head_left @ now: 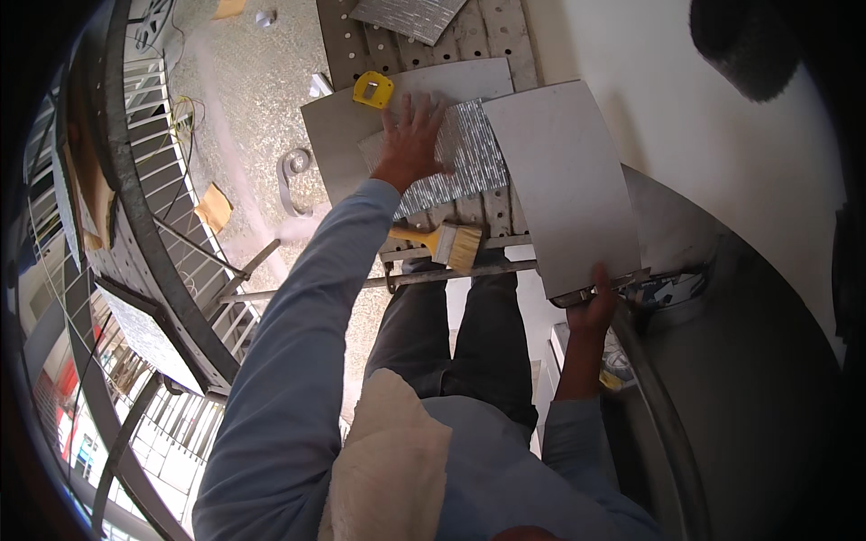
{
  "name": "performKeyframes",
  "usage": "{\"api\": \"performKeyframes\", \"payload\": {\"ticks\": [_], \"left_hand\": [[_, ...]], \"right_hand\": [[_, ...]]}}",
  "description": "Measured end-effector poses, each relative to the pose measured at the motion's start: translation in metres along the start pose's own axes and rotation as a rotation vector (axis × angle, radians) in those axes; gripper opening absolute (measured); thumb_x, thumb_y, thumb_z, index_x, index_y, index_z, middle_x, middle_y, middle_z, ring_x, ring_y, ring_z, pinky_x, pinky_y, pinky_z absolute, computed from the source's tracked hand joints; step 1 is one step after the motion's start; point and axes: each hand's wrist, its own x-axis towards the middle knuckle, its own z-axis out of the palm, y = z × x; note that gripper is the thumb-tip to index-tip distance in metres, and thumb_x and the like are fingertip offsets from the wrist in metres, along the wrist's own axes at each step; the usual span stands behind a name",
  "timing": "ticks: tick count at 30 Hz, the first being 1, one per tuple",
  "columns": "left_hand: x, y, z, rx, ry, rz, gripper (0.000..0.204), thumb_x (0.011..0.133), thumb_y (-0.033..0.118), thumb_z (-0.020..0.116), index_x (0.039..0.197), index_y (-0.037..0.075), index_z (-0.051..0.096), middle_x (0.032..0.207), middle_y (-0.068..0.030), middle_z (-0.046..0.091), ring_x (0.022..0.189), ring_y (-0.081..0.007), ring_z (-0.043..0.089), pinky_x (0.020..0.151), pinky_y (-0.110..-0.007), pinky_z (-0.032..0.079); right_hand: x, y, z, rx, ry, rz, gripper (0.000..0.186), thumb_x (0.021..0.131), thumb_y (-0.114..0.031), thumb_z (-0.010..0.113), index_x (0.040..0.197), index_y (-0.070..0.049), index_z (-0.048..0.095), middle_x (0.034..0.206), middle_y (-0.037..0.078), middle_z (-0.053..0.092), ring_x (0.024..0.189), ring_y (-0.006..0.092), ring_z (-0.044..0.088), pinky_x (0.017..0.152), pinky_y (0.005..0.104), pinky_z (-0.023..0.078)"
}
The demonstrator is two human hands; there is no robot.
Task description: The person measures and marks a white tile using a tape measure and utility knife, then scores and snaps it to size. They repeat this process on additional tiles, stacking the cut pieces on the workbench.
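My left grip (413, 140): fingers apart over the striped sheet (474, 149), already laid out across the plank (487, 36). Right grip (591, 311): clamped on the gray board (564, 171), near edge; not yet set down. Brush (460, 245) unheld.

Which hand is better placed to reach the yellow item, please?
Probably the left hand: it lies spread beside the yellow item; the right hand is farther away, at the rightmost panel.

At the platform's (505, 41) far end, a striped offcut (412, 16) leaves the picture; toward its near edge, the left sleeve (329, 270) hides the paintbrush's (458, 245) handle end; the right hand's (591, 311) fingers are partly obscured.
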Motion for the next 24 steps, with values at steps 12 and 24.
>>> {"api": "performKeyframes", "payload": {"ticks": [12, 24], "left_hand": [[0.089, -0.126, -0.015, -0.274, 0.371, -0.361, 0.072, 0.083, 0.035, 0.082, 0.139, 0.003, 0.050, 0.138, -0.0245, 0.052, 0.126, -0.0471, 0.053, 0.106, -0.052, 0.046], [0.018, -0.048, -0.005, -0.091, 0.259, -0.055, 0.135, 0.061, 0.082, 0.081, 0.163, 0.010, 0.027, 0.163, -0.0271, 0.027, 0.148, -0.0514, 0.029, 0.114, -0.073, 0.028]], "right_hand": [[-0.027, 0.047, -0.036, -0.033, 0.114, 0.146, 0.061, 0.094, -0.012, 0.069, 0.150, -0.004, 0.044, 0.138, 0.012, 0.058, 0.128, 0.0289, 0.060, 0.106, 0.0459, 0.052], [-0.047, 0.057, -0.067, -0.058, 0.207, 0.167, 0.063, 0.093, -0.011, 0.071, 0.150, -0.005, 0.043, 0.139, 0.011, 0.058, 0.127, 0.0293, 0.060, 0.106, 0.0450, 0.051]]}}
